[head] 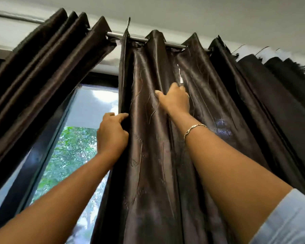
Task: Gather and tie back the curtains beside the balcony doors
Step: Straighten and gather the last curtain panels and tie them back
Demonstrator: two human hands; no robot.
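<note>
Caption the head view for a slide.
Left hand grips the edge of the dark brown satin curtain; right hand grasps a higher fold.

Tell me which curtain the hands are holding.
The right curtain: left hand grips its inner edge, right hand holds a fold higher up. The left curtain hangs untouched.

Two curtains [42, 71] [148, 173], two hands [111, 134] [176, 101], one rod [137, 39], one bracelet [194, 129].

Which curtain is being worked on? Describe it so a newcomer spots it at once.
Follow the metal rod under the ceiling: two dark curtains hang from it, parted over the glass. It is the right curtain, spread in wide folds, its edge gripped by the left hand, the right hand higher up; the left curtain is bunched tight and untouched.
</note>
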